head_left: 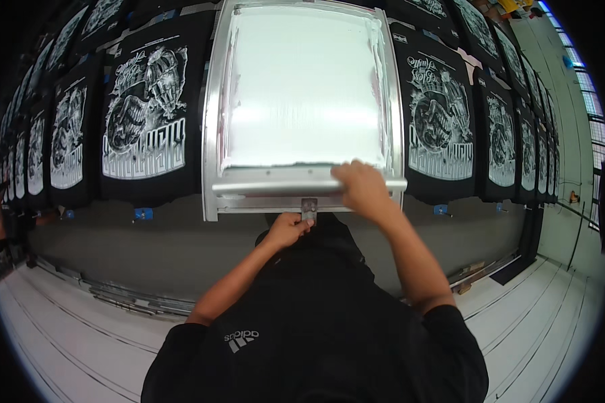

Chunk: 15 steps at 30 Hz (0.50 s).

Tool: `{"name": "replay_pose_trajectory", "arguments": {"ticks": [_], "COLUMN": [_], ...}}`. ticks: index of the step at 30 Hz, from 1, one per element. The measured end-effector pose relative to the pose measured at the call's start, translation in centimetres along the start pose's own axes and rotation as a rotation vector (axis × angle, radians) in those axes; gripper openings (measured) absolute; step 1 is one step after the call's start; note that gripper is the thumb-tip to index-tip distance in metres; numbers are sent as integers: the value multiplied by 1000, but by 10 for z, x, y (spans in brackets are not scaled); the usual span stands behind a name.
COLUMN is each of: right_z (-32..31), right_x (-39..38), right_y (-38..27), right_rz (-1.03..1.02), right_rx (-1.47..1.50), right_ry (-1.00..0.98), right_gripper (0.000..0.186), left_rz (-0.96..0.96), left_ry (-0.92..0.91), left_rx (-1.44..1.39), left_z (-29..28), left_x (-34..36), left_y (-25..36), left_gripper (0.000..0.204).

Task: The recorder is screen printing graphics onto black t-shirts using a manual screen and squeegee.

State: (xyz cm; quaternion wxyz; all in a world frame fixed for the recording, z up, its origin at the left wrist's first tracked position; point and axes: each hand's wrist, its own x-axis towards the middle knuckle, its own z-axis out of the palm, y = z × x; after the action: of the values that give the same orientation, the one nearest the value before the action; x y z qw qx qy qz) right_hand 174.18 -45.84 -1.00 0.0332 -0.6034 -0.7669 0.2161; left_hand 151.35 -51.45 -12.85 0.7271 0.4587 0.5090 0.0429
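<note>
A screen-printing frame [212, 121] with metal sides lies in front of me, its mesh [302, 80] coated with white ink. Across its near end rests a long metal squeegee [269, 186]. My right hand [368, 191] is closed round the right part of the squeegee's bar. Below the near edge of the frame, in the middle, my left hand [287, 230] pinches a small grey metal bracket [308, 209] between thumb and fingers. An uneven line of ink runs along the far side of the squeegee. Whatever lies under the screen is hidden.
Black T-shirts with white and grey prints lie in rows to the left [144, 107] and right [440, 114] of the frame. Blue tape pieces [143, 214] show along the near table edge. A person's arm [44, 219] appears at far left. Metal rails [141, 303] run along the floor.
</note>
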Motion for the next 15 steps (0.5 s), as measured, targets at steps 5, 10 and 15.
{"name": "replay_pose_trajectory", "arguments": {"ticks": [5, 10, 15], "right_z": [23, 12, -25], "right_x": [-49, -46, -53], "right_y": [-21, -9, 28], "right_rz": [-67, -83, 36], "right_rx": [39, 39, -166], "right_ry": [151, 34, -28], "right_gripper": [25, 31, 39], "left_rz": [-103, -104, -125], "left_ry": [75, 159, 320], "left_rx": [262, 280, 227], "left_z": [4, 9, 15], "left_x": [0, -11, -29], "left_y": [-11, 9, 14], "left_gripper": [32, 35, 40]}}
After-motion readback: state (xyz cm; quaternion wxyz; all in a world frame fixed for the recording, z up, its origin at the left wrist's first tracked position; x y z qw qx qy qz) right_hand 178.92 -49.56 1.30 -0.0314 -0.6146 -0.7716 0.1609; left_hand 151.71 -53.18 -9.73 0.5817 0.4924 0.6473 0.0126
